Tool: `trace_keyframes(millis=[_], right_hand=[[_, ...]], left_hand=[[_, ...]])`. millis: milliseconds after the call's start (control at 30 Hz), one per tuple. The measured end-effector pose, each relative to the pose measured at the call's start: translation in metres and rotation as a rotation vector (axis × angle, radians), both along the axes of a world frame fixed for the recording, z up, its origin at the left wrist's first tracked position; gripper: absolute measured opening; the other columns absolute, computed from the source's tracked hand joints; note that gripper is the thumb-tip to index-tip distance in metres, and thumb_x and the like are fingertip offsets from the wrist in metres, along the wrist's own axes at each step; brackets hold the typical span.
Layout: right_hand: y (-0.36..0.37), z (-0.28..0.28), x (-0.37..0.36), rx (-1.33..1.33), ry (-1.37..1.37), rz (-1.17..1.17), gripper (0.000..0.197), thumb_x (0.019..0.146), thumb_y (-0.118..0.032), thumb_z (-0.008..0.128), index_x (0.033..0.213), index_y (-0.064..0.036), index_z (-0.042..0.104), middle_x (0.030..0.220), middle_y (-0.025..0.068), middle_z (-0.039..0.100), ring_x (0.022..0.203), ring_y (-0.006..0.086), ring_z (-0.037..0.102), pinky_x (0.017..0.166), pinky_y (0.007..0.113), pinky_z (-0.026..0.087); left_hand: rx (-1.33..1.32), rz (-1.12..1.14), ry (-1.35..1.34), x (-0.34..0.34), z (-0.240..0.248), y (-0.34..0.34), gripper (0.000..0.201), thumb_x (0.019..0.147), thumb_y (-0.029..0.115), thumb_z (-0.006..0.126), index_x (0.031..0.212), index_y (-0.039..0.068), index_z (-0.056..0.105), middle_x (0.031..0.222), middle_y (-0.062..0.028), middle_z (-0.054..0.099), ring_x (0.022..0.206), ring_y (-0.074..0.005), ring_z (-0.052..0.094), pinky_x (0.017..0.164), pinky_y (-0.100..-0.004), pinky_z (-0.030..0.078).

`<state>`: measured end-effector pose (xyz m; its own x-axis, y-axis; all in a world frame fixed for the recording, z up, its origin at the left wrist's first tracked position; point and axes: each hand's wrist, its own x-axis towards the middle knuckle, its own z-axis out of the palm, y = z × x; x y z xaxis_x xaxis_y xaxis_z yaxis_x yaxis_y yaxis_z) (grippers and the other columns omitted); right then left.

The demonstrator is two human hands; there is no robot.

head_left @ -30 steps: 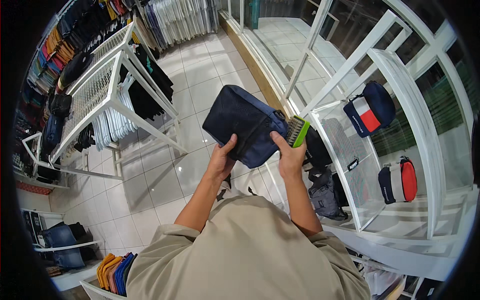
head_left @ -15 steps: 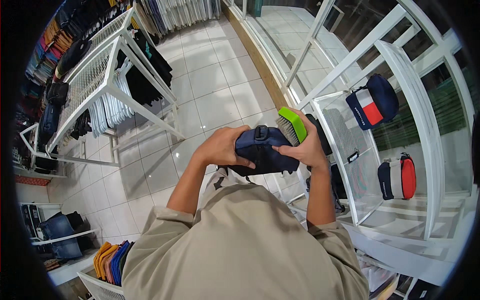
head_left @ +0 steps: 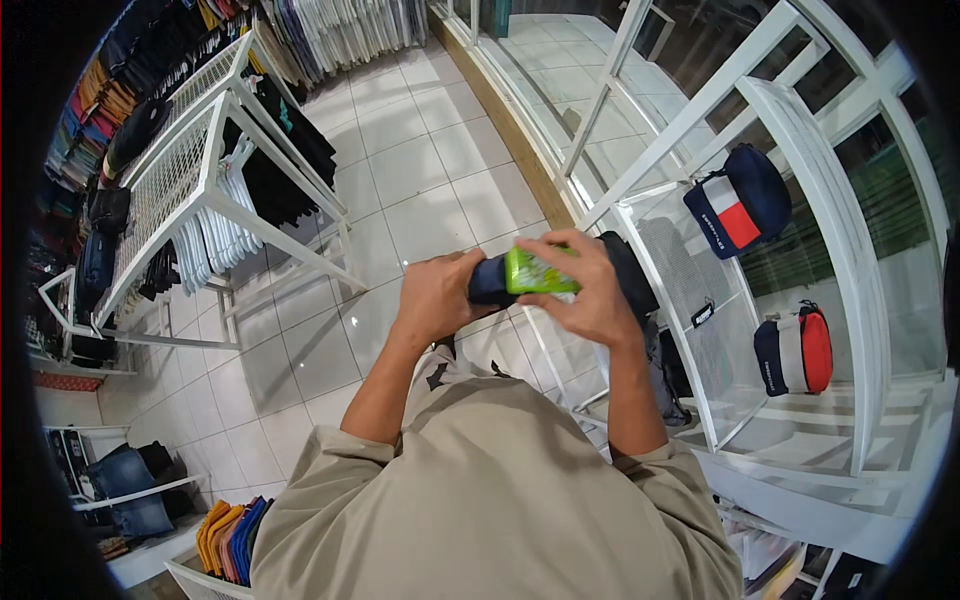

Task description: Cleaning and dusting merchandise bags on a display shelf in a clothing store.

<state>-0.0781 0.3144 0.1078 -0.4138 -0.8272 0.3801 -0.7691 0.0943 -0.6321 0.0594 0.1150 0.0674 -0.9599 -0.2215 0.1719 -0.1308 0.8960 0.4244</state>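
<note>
Bag (head_left: 488, 284) between left hand (head_left: 435, 298) and right hand's (head_left: 596, 292) brush (head_left: 532, 272)

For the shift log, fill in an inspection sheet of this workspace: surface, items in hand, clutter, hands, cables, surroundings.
Surface: no worktop under the hands; pale tiled floor below.
Items in hand: dark blue bag, held in the air; green brush over its right part, bristles hidden, contact unclear.
Clutter: dark bag beyond the right hand, partly hidden; grey bag beside the right forearm.
Hands: left hand grips the dark blue bag's left end; right hand holds the green brush.
Cables: nothing seen.
Surroundings: white mesh-topped rack with hanging garments at left; white display shelf at right.
</note>
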Motion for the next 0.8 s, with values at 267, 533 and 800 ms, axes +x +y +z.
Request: trace_keyframes(millis=[267, 533, 800], right_hand=[[-0.010, 0.009, 0.016, 0.043, 0.147, 0.008, 0.067, 0.073, -0.013, 0.089, 0.136, -0.0136, 0.069, 0.124, 0.0115, 0.063, 0.117, 0.0303, 0.059, 0.103, 0.041, 0.046], [0.011, -0.019, -0.019, -0.135, -0.306, -0.052, 0.065, 0.078, -0.006, 0.086, 0.140, -0.0079, 0.065, 0.125, 0.0119, 0.061, 0.115, 0.0261, 0.061, 0.102, 0.035, 0.047], [0.035, -0.065, -0.054, -0.127, -0.451, -0.112, 0.064, 0.082, -0.009, 0.084, 0.142, -0.0061, 0.062, 0.125, 0.0124, 0.061, 0.113, 0.0239, 0.061, 0.102, 0.033, 0.046]], left_hand=[[0.031, 0.043, 0.096, -0.004, -0.017, 0.011, 0.045, 0.071, 0.041, 0.088, 0.101, 0.016, 0.066, 0.086, -0.0060, 0.072, 0.078, -0.0328, 0.072, 0.068, -0.0441, 0.056], [0.218, 0.083, 0.102, -0.005, -0.015, 0.009, 0.048, 0.065, 0.035, 0.092, 0.101, 0.013, 0.070, 0.085, -0.0104, 0.074, 0.077, -0.0350, 0.072, 0.071, -0.0429, 0.057], [0.436, 0.114, 0.199, 0.006, -0.027, 0.000, 0.049, 0.063, 0.031, 0.094, 0.100, 0.012, 0.069, 0.084, -0.0107, 0.074, 0.077, -0.0350, 0.071, 0.070, -0.0414, 0.057]])
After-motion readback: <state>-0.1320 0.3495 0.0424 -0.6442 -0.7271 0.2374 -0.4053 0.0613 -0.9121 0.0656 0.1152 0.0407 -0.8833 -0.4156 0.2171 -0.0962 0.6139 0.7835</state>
